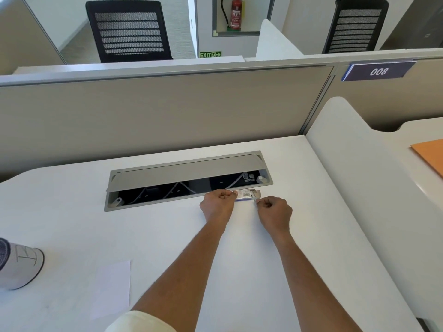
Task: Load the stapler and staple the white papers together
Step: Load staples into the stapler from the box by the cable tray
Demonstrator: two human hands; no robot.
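Observation:
A small staple box (247, 194) with a barcode label lies near the open cable tray on the white desk. My left hand (217, 206) pinches its left end. My right hand (275, 213) has curled fingers at the box's right end, where an end flap stands open; it pinches something small and pale there, too small to name. White papers (112, 287) lie flat at the front left of the desk. No stapler is in view.
The open grey cable tray (187, 179) with wires runs across the desk's middle. A grey rounded object (18, 264) sits at the left edge. A beige partition stands behind the desk. An orange folder (429, 155) lies on the neighbouring desk at right.

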